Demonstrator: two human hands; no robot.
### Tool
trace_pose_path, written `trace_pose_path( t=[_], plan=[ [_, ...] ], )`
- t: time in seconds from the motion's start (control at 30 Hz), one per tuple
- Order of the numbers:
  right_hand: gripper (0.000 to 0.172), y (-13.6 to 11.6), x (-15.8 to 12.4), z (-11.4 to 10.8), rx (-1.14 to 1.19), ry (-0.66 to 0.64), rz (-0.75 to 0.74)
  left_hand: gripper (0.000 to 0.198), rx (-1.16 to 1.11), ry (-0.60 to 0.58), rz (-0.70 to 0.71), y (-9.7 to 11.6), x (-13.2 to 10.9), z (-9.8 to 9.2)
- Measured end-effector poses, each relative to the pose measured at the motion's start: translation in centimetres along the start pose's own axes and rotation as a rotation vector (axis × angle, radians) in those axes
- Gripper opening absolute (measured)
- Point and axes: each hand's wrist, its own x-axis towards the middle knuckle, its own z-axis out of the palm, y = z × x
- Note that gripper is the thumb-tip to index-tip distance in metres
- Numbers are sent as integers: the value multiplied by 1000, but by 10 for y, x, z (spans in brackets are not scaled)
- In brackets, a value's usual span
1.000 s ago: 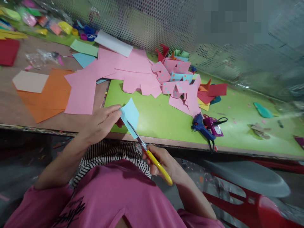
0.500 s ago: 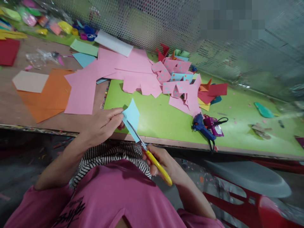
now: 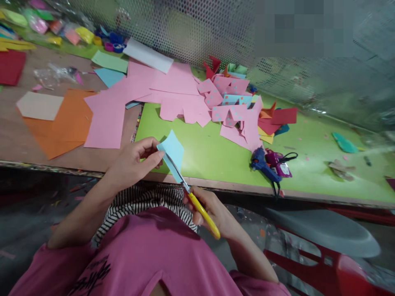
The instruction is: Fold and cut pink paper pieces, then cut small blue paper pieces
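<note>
Pinched between the fingers and thumb of my left hand (image 3: 137, 160) is the left corner of a small light blue sheet of paper (image 3: 175, 150). The sheet is held above the near edge of the green table surface. My right hand (image 3: 208, 207) grips yellow-handled scissors (image 3: 202, 211) below the table edge. Their blades reach up and left along the paper's lower left side, close to my left fingertips. Part of the blades overlaps the paper, and I cannot tell how far it is cut.
Pink paper sheets (image 3: 105, 119) and orange paper (image 3: 72, 119) lie on the left and middle. Folded dotted pink pieces (image 3: 228, 113) are piled behind. A dark blue glue gun (image 3: 262, 164) rests near the front edge. A perforated metal panel (image 3: 191, 33) bounds the back. A grey seat (image 3: 324, 232) stands at right.
My left thumb has shifted and its fingers have spread slightly on the paper. The scissors have moved a little up and left. The blue paper has tilted slightly.
</note>
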Motion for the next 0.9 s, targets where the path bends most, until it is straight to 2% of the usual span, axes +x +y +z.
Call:
trace_pose_path(
  t=[0.27,0.43,0.57,0.73,0.9],
  plan=[
    [71,10,6,0,-20,-55,-53,22,34,-47,-1,3,-1,0],
    [72,14,6,-1,-16,-64,-19,22,53,-52,-2,2,-2,-1],
    [76,9,4,1,-20,-46,-22,24,40,-75,-1,-2,-3,0],
    [73,-1,3,3,-24,1,-35,26,59,-93,-7,-5,-3,2],
    [79,-5,5,2,-21,13,-22,26,64,-97,-1,-4,-4,2]
  ],
)
